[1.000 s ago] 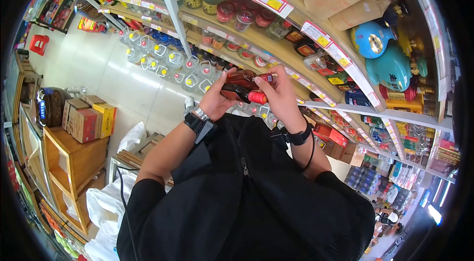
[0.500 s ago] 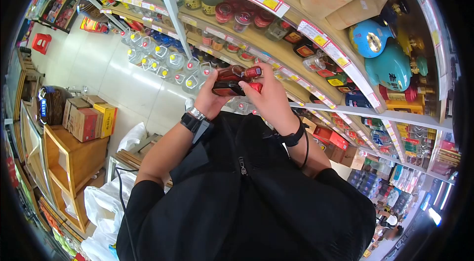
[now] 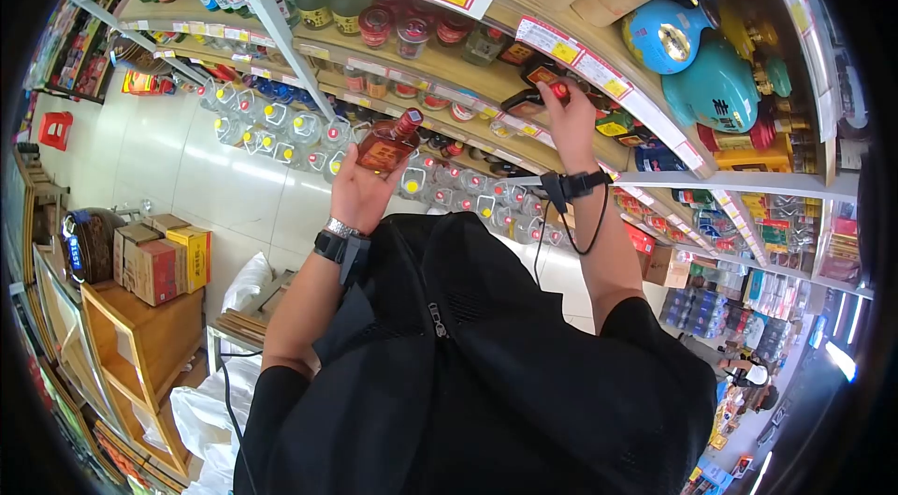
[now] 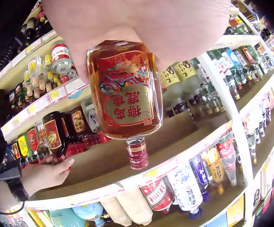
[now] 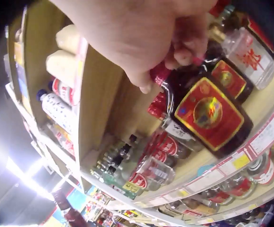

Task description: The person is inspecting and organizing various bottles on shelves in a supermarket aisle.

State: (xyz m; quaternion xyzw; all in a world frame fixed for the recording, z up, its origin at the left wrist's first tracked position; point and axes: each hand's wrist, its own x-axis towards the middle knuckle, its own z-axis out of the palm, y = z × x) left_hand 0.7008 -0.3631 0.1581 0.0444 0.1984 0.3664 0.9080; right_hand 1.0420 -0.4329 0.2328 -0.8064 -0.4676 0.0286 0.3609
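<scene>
My left hand [image 3: 360,193] holds a flat amber bottle [image 3: 383,147] with a red cap. In the left wrist view that bottle [image 4: 126,90] shows a red and gold label, its neck away from the palm. At the shelf, my right hand [image 3: 572,121] pinches the red neck of a dark bottle. The right wrist view shows this dark bottle [image 5: 208,113] with a red, yellow-edged label, tilted at the shelf's front edge under my right hand [image 5: 141,38]. A similar dark bottle [image 5: 229,78] stands beside it; whether it touches the shelf back is hidden.
Price tags [image 3: 561,48] line the shelf edges. Below stand large clear jugs [image 3: 306,127] on the floor. Blue and teal jars [image 3: 711,97] sit on the upper shelf at the right. Cartons [image 3: 154,266] and a wooden cabinet [image 3: 140,327] are at the left.
The two bottles, held together before, are now apart. My right hand has moved right to the shelf with the dark one; my left hand keeps the amber one, more upright and lower left.
</scene>
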